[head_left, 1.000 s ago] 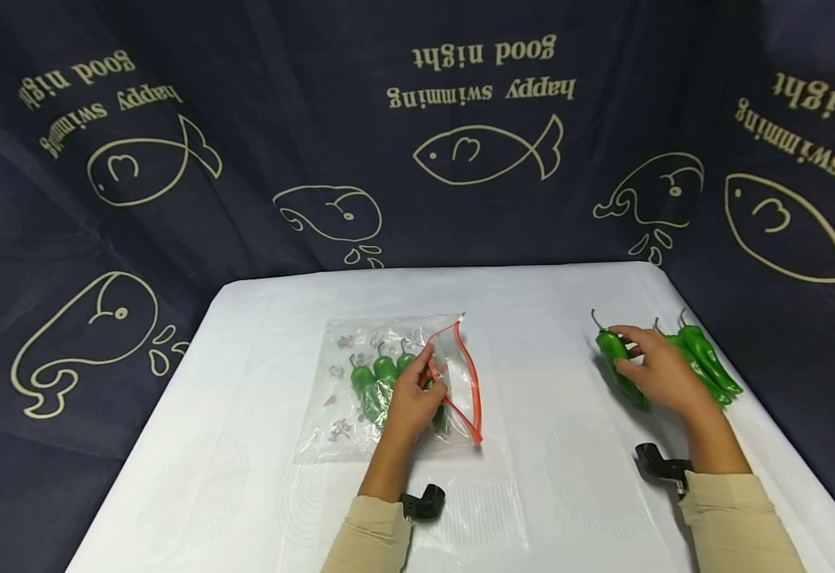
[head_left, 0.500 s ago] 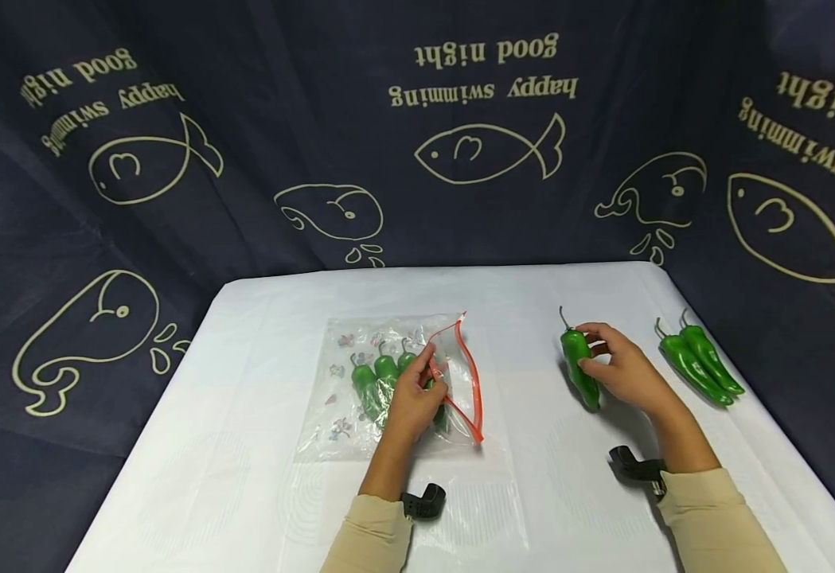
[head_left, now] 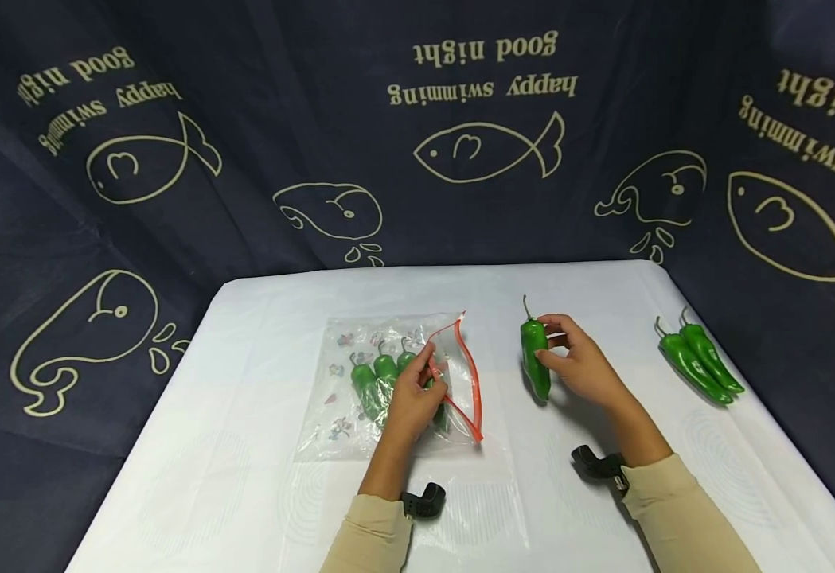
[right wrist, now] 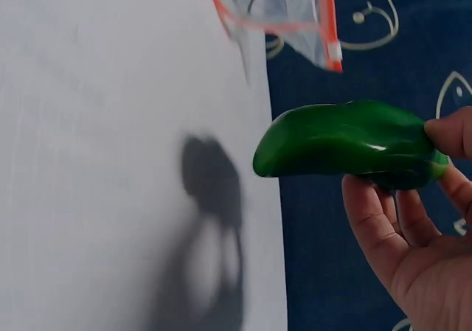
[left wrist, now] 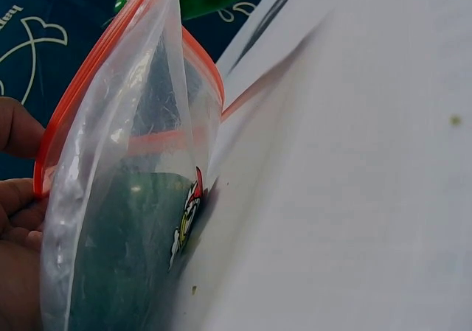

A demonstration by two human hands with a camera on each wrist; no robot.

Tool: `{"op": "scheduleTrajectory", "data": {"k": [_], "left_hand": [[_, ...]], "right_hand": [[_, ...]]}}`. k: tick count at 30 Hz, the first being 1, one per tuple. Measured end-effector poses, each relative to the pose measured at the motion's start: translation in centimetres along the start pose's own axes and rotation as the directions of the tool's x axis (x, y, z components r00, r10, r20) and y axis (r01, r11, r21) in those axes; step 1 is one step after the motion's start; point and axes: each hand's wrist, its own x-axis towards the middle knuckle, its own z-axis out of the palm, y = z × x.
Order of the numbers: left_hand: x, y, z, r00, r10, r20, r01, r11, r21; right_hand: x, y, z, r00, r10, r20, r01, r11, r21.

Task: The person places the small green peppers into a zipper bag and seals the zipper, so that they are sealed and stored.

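Note:
A clear zip bag [head_left: 324,398] with a red zip edge lies mid-table, several green peppers [head_left: 364,382] inside it. My left hand [head_left: 413,398] pinches the upper layer at its mouth, which gapes toward the right; the left wrist view shows thumb and fingers on the red strip [left wrist: 59,124]. Between the thumb and fingers of my right hand [head_left: 580,364] is a glossy green pepper [head_left: 535,358], stem pointing away, to the right of the bag's mouth. In the right wrist view that pepper [right wrist: 346,143] is above the table, its shadow falling on the cloth.
Two more green peppers [head_left: 696,366] lie side by side near the table's right edge. White cloth covers the table [head_left: 245,350]. A dark blue curtain [head_left: 245,239] with fish drawings hangs behind it and at the sides.
My right hand has lifted the pepper from beside the other two and carried it left, toward the bag's mouth. The left hand and the bag have stayed in place.

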Motion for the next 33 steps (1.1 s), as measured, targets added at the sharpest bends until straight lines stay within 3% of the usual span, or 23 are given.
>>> {"op": "scheduleTrajectory", "data": {"k": [6,10,13,19,26,33], "left_hand": [[0.0,0.0,0.0,1.000,-0.003,-0.004,0.003,1.000,0.000],[0.0,0.0,0.0,1.000,-0.012,0.001,0.012,1.000,0.002],[0.0,0.0,0.0,1.000,-0.009,0.003,0.009,1.000,0.001],[0.1,0.0,0.0,1.000,0.008,0.000,-0.008,1.000,-0.001],[0.1,0.1,0.0,1.000,0.010,0.007,-0.010,1.000,0.002],[0.2,-0.1,0.1,0.999,0.038,-0.003,-0.038,0.999,0.021]], "right_hand": [[0.1,-4.1,2.2,0.999,0.040,0.014,-0.041,0.997,0.064],[0.3,-5.2,3.9,0.998,0.066,0.004,-0.066,0.993,0.096],[0.6,-5.0,5.2,0.998,0.067,-0.005,-0.066,0.989,0.135],[1.6,-2.7,7.6,0.996,0.087,-0.017,-0.082,0.976,0.203],[0.8,-6.6,8.3,0.990,0.123,0.063,-0.135,0.962,0.238],[0.9,-3.6,9.8,0.980,0.151,0.127,-0.179,0.950,0.257]]}}
